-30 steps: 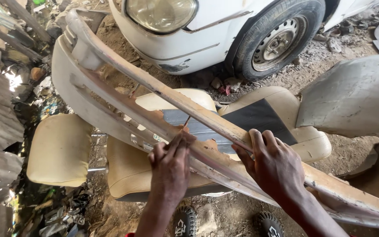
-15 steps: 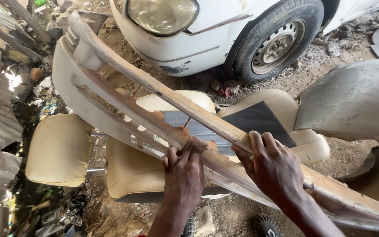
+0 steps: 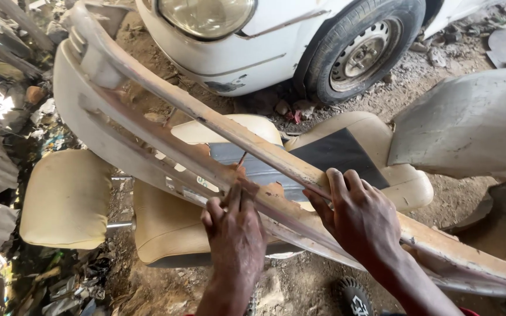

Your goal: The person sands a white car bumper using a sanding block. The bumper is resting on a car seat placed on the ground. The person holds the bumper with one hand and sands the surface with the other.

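Head view: over the last second my left hand (image 3: 235, 225) has crept up the bumper (image 3: 147, 126), from lying flat on the lower face to pinching at the cracked spot near its middle; my right hand (image 3: 361, 219) has not shifted. So the work has narrowed to that one damaged patch. Left grip: fingertips together on a thin reddish tool or sliver (image 3: 242, 159) at the break; I cannot tell which. Right grip: fingers curled over the upper edge of the bumper, clamped on it, steadying. The bumper lies slantwise across a cream car seat (image 3: 165, 225) on the dirt ground, its far end toward the white car (image 3: 253, 58). Material: moulded plastic, long and channelled, off-white paint scuffed to tan filler, with chipped, ragged edges at the break. Seat vinyl is smooth, padded and dusty. A dark flat sheet (image 3: 335, 155) lies on the seat back. A grey, matte panel (image 3: 469, 123) sits at right.
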